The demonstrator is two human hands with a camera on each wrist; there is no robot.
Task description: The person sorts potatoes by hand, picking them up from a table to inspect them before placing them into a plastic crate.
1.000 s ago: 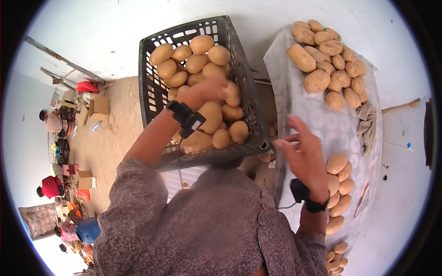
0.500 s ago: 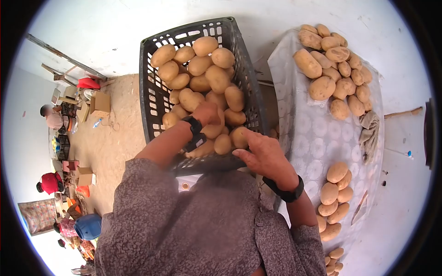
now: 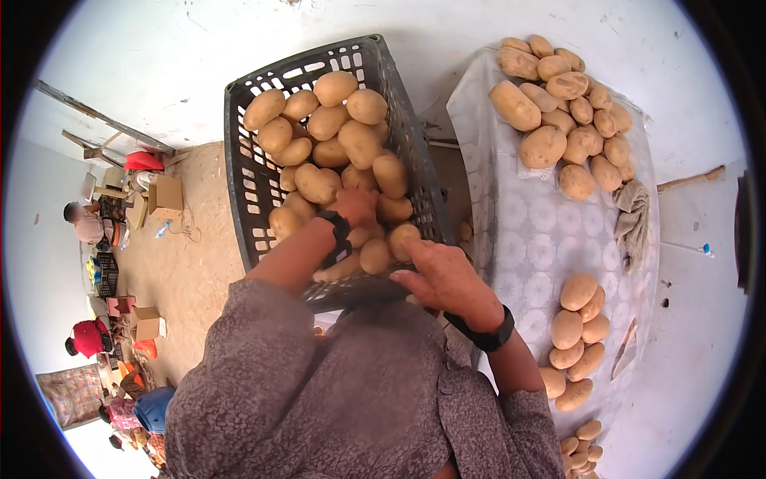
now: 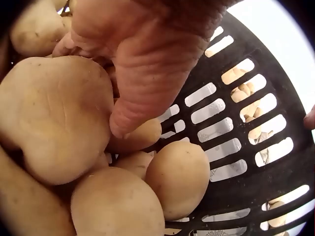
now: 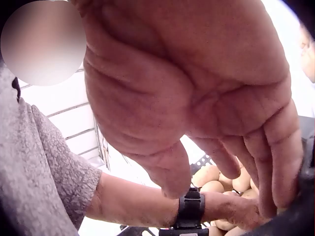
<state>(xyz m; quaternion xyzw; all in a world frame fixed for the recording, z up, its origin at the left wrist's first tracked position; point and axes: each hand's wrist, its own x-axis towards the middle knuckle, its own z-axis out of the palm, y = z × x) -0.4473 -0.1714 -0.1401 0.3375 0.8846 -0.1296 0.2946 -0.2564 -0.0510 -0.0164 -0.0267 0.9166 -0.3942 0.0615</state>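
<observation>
A black plastic crate (image 3: 233,152) holds many potatoes. My left hand (image 3: 357,206) reaches down among them near the crate's front end. In the left wrist view its thumb (image 4: 129,115) lies against a potato (image 4: 142,136), beside a big heart-shaped potato (image 4: 61,118). The other fingers are mostly hidden behind the potatoes, so I cannot tell whether they grip one. My right hand (image 3: 451,279) is at the crate's front right corner, its fingertips by a potato (image 3: 403,239). In the right wrist view its fingers (image 5: 280,162) extend downward with the palm bare.
A table with a patterned white cover (image 3: 527,239) stands to the right. On it lie a potato pile (image 3: 586,136), a smaller potato group (image 3: 566,330), a grey cloth (image 3: 632,215) and a knife-like thing (image 3: 625,350). Farther left, people sit near cardboard boxes (image 3: 165,196).
My left hand moved down toward the crate's front, leaving a potato higher in the heap. The right hand came from over the table to the crate's corner.
</observation>
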